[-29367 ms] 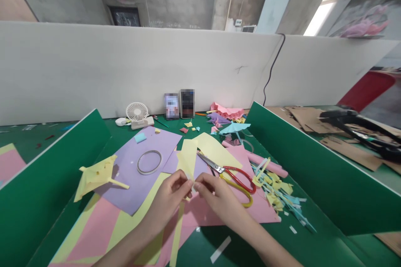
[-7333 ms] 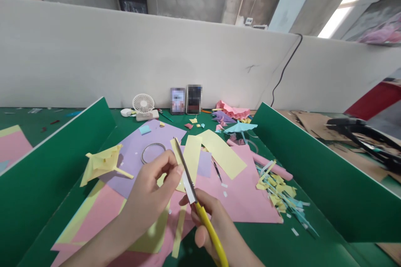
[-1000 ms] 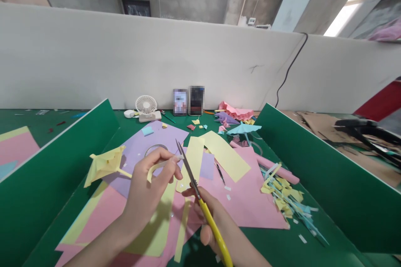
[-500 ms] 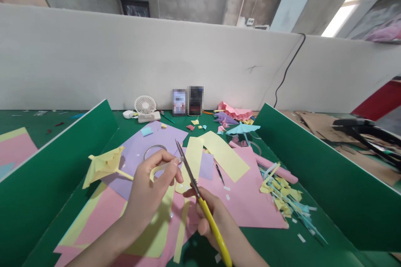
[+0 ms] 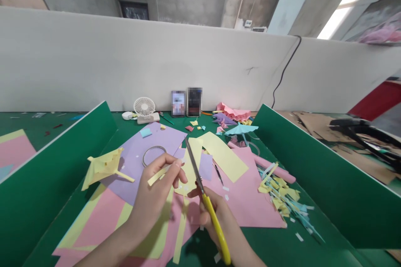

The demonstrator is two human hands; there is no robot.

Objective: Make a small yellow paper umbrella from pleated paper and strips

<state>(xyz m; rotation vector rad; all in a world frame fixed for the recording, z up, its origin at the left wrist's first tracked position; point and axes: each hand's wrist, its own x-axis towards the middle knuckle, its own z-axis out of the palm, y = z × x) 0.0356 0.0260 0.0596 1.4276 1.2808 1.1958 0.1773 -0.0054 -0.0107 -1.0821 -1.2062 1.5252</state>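
Observation:
My left hand, fingers pinched, grips a narrow yellow paper strip whose end sticks out to the left. In my right hand is a pair of scissors with yellow handles. Their blades look closed and point up and away, just right of my left fingertips and apart from them. Below both hands lie yellow paper pieces, a large pink sheet and a purple sheet. A folded yellow paper umbrella rests left of my left hand.
Green dividers stand at left and right. Paper scraps are heaped at the right beside a rolled pink paper. A blue paper umbrella, a small white fan and two phones are at the back.
The scissors have shifted slightly right, away from my left fingertips. The strip in my left hand now shows as a short straight end instead of a curved loop.

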